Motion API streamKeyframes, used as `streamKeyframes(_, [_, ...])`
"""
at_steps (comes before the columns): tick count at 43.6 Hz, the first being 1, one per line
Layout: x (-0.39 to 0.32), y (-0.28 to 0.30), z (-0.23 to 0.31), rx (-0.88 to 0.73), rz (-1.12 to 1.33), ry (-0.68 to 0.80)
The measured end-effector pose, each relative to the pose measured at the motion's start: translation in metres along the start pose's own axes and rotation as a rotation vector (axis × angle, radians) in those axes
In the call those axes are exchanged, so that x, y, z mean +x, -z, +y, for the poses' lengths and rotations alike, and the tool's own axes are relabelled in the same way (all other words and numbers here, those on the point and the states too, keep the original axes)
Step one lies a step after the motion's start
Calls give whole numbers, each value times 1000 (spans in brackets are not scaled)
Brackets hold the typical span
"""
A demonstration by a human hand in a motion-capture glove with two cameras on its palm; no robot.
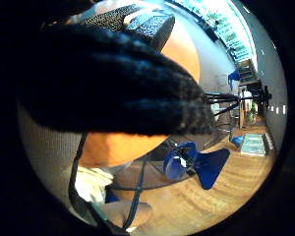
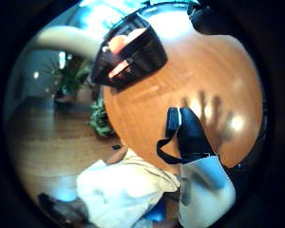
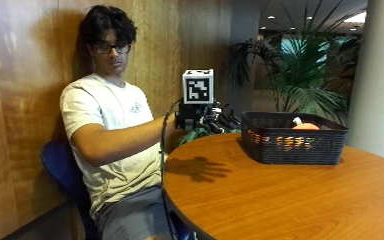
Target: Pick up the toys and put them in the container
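Outside view: gloved right hand (image 3: 208,121) raised above round wooden bench (image 3: 285,195), mid-frame, just left of black basket (image 3: 292,145). Fingers spread and released, nothing held; splayed shadow on bench below. Basket at right of centre on bench, orange toy (image 3: 305,126) showing above rim. Thumb-side palm view: basket (image 2: 130,52) in upper part, orange toys inside.

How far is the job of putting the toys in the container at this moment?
It looks nearly or fully done. An orange toy lies in the black basket, with more colours showing through its mesh. The gloved right hand hangs above the table beside the basket, fingers spread, holding nothing. No toy shows on the tabletop in the outside view or the thumb side palm view, so probably nothing is left to pick up.
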State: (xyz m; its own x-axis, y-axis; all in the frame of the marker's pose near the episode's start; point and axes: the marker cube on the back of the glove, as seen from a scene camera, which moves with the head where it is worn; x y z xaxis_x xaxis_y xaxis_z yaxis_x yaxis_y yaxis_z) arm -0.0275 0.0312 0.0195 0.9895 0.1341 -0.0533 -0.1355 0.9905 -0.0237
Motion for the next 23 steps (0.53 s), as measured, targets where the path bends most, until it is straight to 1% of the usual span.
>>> streamKeyframes(3, [0, 1, 1, 7, 2, 12])
streamKeyframes(7, [4, 2, 0, 18, 23, -24])
streamKeyframes(17, [-2, 3, 2, 11, -16, 29])
streamKeyframes(23, [-1, 2, 1, 7, 16, 12])
